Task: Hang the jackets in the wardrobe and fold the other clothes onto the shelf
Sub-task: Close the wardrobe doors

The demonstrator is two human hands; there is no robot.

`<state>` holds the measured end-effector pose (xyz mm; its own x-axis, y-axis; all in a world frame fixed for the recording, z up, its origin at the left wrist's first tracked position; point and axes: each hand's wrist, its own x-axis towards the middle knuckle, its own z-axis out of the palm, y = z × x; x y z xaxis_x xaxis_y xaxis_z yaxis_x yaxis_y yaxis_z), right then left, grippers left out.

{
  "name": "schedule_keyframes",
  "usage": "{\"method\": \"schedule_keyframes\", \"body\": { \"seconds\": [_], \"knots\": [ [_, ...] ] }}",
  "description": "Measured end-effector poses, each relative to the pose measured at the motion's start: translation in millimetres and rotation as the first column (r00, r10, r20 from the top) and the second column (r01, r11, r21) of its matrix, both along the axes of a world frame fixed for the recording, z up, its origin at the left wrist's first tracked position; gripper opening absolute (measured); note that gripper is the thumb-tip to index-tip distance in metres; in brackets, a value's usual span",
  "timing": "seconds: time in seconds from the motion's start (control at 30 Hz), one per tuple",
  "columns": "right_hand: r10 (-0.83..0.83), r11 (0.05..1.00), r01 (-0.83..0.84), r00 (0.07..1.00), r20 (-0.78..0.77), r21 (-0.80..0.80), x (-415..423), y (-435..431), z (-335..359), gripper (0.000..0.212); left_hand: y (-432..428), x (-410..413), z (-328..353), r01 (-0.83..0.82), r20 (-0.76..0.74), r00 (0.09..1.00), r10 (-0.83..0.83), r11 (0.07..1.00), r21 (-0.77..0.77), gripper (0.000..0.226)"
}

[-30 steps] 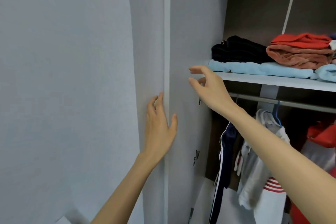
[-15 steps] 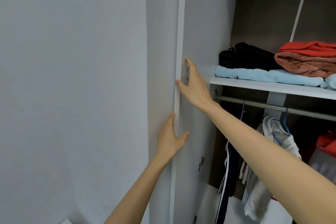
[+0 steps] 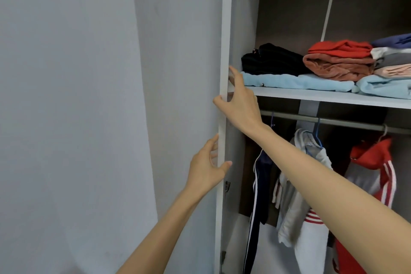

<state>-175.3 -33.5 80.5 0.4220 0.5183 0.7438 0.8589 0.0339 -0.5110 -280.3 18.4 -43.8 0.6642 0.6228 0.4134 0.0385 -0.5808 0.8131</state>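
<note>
Jackets (image 3: 291, 211) hang from the rail (image 3: 344, 123) under the shelf (image 3: 333, 98); folded clothes (image 3: 338, 66) lie on it. Your left hand (image 3: 206, 169) and right hand (image 3: 240, 107) both grip the door (image 3: 225, 29) edge. Expect a stiff, light panel; hold that edge.

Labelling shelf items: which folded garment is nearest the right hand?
The left light-blue garment, under the black garment; its end lies beside the right hand. The red and orange pile sits farther right.
</note>
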Motion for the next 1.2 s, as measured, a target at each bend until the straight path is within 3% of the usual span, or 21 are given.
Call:
{"method": "schedule_keyframes", "body": {
  "seconds": [0.23, 0.43, 0.67, 1.0, 1.2],
  "knots": [
    [-0.031, 0.992, 0.04, 0.997, -0.073, 0.123, 59, -57, -10, 0.055, -35, 57, -4, 0.263, 0.005, 0.965, -0.263, 0.965, 0.024, 0.076],
    [-0.138, 0.976, 0.147, 0.988, -0.07, 0.159, 130, -96, -17, 0.038, -53, 133, -13, 0.306, -0.049, 0.95, -0.307, 0.898, 0.317, 0.077],
    [-0.163, 0.97, 0.18, 0.981, -0.11, 0.166, 232, -127, -16, 0.041, -59, 240, -21, 0.258, -0.156, 0.966, -0.206, 0.77, 0.584, 0.09],
    [-0.123, 0.946, 0.176, 0.972, -0.2, 0.272, 328, -125, -18, 0.047, -59, 339, -29, 0.051, -0.123, 0.991, 0.052, 0.706, 0.706, 0.086],
    [-0.138, 0.933, 0.198, 0.968, -0.209, 0.302, 366, -116, -16, 0.048, -56, 377, -29, 0.004, -0.119, 0.986, 0.119, 0.69, 0.723, 0.089]
  ]
}}
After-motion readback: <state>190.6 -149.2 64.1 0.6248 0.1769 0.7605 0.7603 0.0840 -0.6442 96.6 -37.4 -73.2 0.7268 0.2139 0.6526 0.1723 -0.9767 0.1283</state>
